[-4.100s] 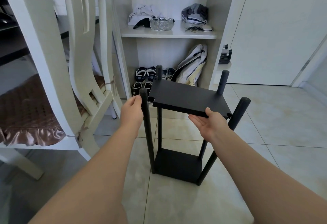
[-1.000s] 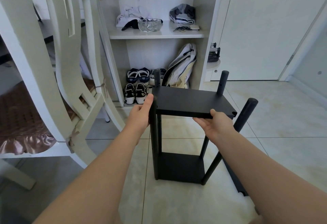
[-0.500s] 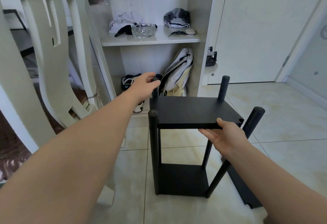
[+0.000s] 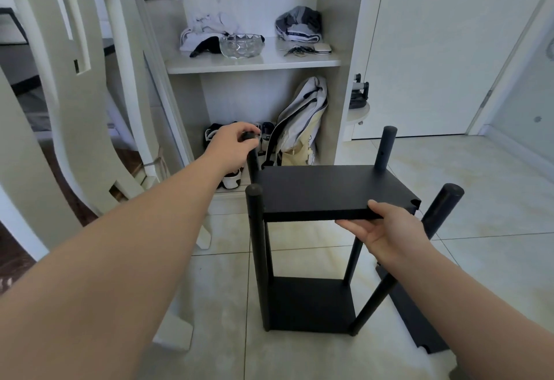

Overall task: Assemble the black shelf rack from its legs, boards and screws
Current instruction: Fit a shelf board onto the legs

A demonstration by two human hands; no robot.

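Rack, far-left leg top hidden by left hand

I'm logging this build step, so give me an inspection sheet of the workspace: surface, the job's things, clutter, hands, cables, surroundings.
Surface: pale tiled floor, bare around the rack.
Job's things: bottom board sits low between four black legs; upper board is held level near the leg tops; near right leg splays outward, away from the board's notched corner; a spare board lies on the floor to the right.
Clutter: nothing seen on the floor beyond the spare board.
Hands: left hand grips the far left leg's top; right hand holds the upper board's front edge.
Cables: nothing seen.
Surroundings: white chair on the left; open cabinet with glass bowl, clothes, shoes and a bag; closed door.
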